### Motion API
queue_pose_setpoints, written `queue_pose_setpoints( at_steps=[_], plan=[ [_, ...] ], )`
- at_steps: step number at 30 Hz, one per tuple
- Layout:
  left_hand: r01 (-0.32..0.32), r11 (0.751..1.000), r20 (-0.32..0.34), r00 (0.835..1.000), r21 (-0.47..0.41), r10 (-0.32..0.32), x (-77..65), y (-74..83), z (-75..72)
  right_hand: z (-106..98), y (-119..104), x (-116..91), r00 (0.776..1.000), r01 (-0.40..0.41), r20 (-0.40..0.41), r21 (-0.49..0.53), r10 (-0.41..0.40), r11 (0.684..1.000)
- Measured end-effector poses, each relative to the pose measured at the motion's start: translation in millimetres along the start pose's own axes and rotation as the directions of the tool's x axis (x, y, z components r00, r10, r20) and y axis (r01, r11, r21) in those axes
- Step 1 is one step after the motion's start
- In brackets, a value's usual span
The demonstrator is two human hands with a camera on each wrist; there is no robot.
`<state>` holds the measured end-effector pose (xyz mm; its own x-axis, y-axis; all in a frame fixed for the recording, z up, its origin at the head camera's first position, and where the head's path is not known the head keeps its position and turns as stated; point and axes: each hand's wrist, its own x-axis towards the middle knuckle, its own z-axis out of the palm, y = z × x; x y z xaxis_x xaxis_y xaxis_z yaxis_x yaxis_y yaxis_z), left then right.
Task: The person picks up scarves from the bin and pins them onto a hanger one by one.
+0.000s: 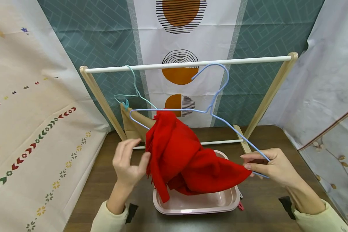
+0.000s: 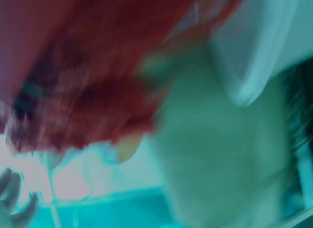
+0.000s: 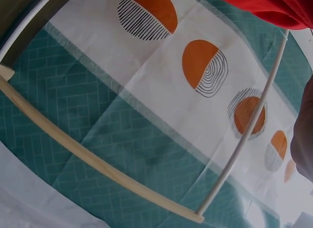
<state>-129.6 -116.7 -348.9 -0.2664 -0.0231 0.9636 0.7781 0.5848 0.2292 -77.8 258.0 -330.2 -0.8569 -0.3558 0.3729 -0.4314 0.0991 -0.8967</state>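
Observation:
A red fringed scarf (image 1: 179,151) drapes over a light blue wire hanger (image 1: 228,123) in the head view. At the hanger's right end, my right hand (image 1: 278,167) grips the wire and pinches a pointed corner of the scarf. My left hand (image 1: 129,164) is beside the fringed left edge, fingers bent loosely and thumb apart. In the blurred left wrist view the scarf (image 2: 102,91) fills the upper left, with left fingers (image 2: 12,189) at the lower left edge. Part of the scarf (image 3: 279,8) shows at the top of the right wrist view.
Behind stands a rack with a white rail (image 1: 249,61) and wooden legs. From its left side hangs a teal hanger (image 1: 134,85) with tan cloth (image 1: 130,125) clipped on. Below the scarf sits a pink basin (image 1: 197,211) on the brown table; a red clothespin (image 1: 240,206) lies beside it.

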Motion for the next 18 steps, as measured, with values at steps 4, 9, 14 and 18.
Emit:
queue_pose_setpoints(
  at_steps=[4,9,14,18],
  plan=[
    [0.160,0.980,0.343,0.920,0.116,-0.191,-39.8,17.8,-7.3,-2,0,2,1.000,0.028,0.001,-0.011,-0.028,1.000],
    [0.213,0.977,0.366,0.909,0.011,-0.202,-49.1,22.3,-4.6,-6,1,3,0.998,0.052,0.028,-0.041,-0.051,0.998],
    [0.687,0.612,0.532,0.712,-0.392,-0.458,-3.7,25.9,-16.2,-10,3,3,0.998,0.057,0.036,-0.116,-0.054,0.992],
    [0.866,0.038,0.742,0.449,-0.499,-0.498,37.4,29.4,-15.3,-12,6,4,0.985,0.144,0.106,-0.093,-0.134,0.985]
  ],
)
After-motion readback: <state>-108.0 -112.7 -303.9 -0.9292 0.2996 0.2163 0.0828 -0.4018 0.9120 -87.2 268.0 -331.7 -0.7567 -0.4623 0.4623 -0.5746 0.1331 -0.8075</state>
